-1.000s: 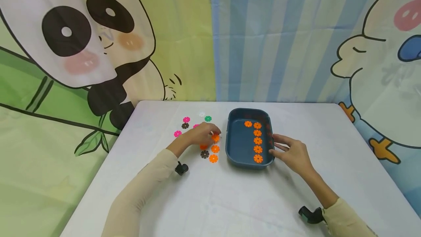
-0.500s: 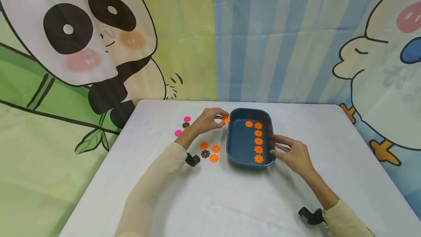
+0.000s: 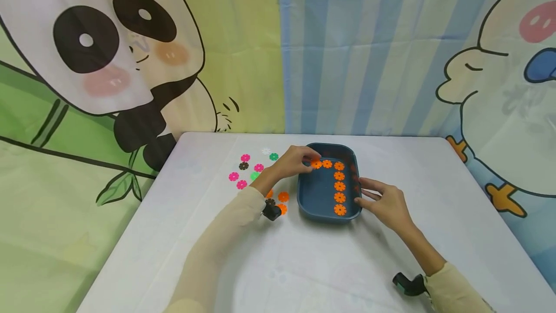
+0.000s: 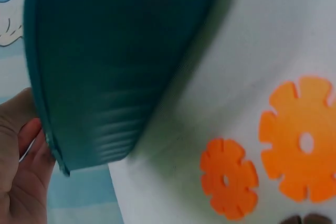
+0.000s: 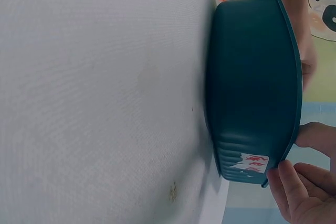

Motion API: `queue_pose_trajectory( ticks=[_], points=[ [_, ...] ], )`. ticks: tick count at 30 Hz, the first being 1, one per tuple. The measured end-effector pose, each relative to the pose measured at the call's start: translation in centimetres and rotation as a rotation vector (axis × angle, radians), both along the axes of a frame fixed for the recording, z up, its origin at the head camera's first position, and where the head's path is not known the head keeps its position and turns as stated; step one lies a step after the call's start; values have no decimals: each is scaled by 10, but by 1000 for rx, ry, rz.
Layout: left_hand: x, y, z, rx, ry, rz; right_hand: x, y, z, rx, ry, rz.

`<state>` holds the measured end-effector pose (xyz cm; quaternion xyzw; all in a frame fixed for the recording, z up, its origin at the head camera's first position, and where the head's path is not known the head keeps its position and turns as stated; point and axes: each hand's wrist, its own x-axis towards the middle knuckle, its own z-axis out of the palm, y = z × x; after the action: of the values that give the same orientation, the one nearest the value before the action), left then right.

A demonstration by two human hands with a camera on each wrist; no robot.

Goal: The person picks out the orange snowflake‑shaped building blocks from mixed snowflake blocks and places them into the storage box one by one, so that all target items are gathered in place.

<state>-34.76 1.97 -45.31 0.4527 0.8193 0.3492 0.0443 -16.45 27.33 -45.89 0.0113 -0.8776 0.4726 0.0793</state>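
My left hand (image 3: 293,162) reaches over the left rim of a dark blue tray (image 3: 319,192), pinching an orange notched disc (image 3: 316,164) close over the floor. This disc lines up with another orange disc (image 3: 327,163) at the tray's far end. Several more orange discs (image 3: 340,186) form a column along the tray's right side. At the right rim, my right hand (image 3: 386,204) grips the tray. The right wrist view shows its fingers (image 5: 286,184) at the tray's outer wall, by a white label (image 5: 251,163). In the left wrist view, the left fingertips are hidden behind the tray wall.
Left of the tray, loose notched discs lie on the white table (image 3: 304,264): orange (image 3: 283,197), pink (image 3: 233,176), brown (image 3: 243,165), green (image 3: 273,156) and white (image 3: 266,151). The left forearm partly covers some. A cartoon-printed curtain (image 3: 369,52) hangs behind.
My left hand has picked up an orange disc from the table and carried it right, into the tray's far left part. The right hand has stayed on the tray's rim.
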Motion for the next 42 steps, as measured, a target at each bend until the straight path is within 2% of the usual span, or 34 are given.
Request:
queue_pose_trajectory(
  ticks=[5,12,17,23,27,42],
  points=[
    [2,17,-2,-127,14,-26,-2,1,0,4,7,-5],
    [0,39,-8,-281,137,-61,-1,0,-1,-9,-16,-4],
    [-1,46,-12,-368,193,-68,0,-2,-2,-26,-20,3],
    [0,55,-13,-457,287,-117,1,-1,-2,-15,3,-1],
    [2,58,-13,-479,323,-113,0,0,-1,-9,10,1],
    [3,60,-13,-440,340,-132,1,0,0,-10,7,-9]
  ],
)
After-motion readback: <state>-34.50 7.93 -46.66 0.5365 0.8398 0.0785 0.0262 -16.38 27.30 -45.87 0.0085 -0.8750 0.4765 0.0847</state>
